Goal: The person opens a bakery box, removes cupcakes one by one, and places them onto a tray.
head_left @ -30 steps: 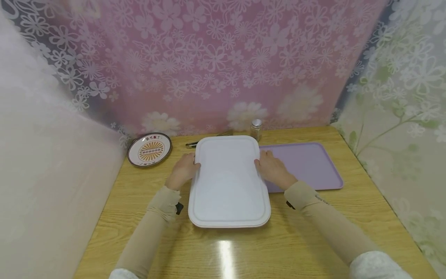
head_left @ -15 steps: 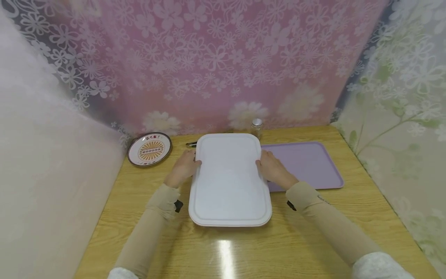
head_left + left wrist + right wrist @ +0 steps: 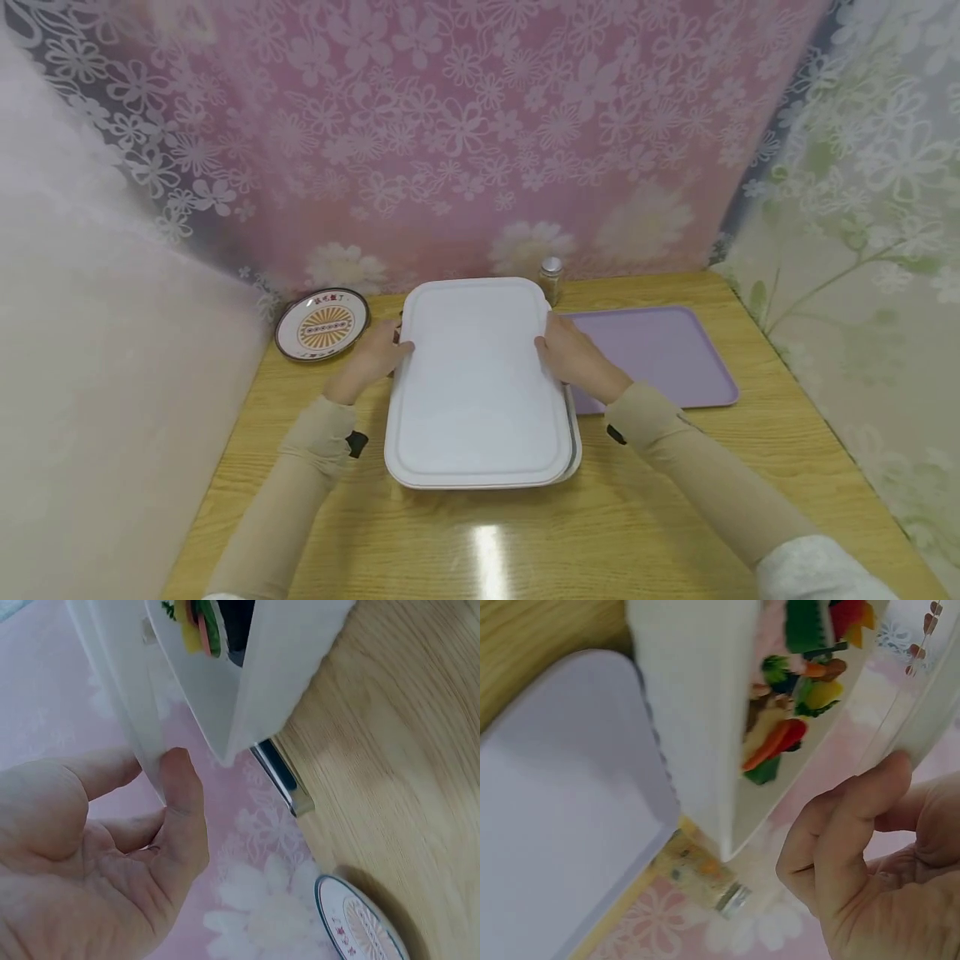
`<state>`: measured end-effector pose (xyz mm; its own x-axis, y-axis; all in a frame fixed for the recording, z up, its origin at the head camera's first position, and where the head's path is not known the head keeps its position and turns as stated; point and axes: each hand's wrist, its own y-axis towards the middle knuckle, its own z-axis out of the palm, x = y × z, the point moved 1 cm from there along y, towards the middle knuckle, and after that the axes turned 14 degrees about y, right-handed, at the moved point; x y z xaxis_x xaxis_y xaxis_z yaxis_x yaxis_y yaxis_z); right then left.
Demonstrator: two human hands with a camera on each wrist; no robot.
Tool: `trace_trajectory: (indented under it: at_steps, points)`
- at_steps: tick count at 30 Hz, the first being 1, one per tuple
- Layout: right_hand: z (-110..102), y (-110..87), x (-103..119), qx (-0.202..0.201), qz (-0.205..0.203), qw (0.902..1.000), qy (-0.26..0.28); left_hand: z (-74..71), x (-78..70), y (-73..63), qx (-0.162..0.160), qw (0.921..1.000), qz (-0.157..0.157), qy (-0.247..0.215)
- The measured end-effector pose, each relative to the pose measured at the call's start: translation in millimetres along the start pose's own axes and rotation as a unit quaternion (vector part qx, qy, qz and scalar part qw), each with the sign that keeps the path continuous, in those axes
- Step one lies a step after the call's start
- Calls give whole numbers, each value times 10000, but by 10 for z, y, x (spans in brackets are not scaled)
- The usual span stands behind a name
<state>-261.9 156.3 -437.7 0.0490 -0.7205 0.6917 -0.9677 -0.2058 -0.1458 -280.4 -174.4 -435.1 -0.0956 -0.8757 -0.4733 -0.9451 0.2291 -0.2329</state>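
My left hand and right hand pinch the long sides of a white rectangular lid, thumbs on top. Beneath it stands a white box, its right rim showing past the lid in the head view. Both wrist views show a gap between the lifted lid and the box's rim. Inside the box, colourful pieces like play food are visible in the right wrist view: red, green, yellow and pink. Green, yellow and dark pieces appear in the left wrist view.
To the right lies a purple tray, close beside the box. A patterned plate sits at the back left. Behind the box stand a glass shaker with a metal cap and, in the left wrist view, a metal-and-black tool end. Walls surround the table.
Both hands have lifted the lid off the box and shifted it slightly left. The box's right rim now shows, and the tool end behind is mostly covered in the head view.
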Motion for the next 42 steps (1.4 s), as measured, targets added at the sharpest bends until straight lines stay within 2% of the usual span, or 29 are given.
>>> trace_trajectory:
  at_steps: [10, 17, 25, 33, 42]
  points:
    - [91, -15, 306, 80, -427, 9991, -30, -230, 135, -180, -9, 9985, -273, 466]
    - [212, -37, 560, 422, -472, 9975, 316, -425, 265, -334, -192, 9906, -326, 1311]
    - [442, -16, 809, 559, -558, 9967, 190, -541, 461, -478, -340, 9833, -434, 1734]
    - [685, 44, 1027, 814, -667, 9944, 44, -678, 770, -639, -355, 9845, -357, 1680]
    - [915, 61, 1262, 910, -800, 9925, -166, -752, 1073, -754, -249, 9858, -560, 1562]
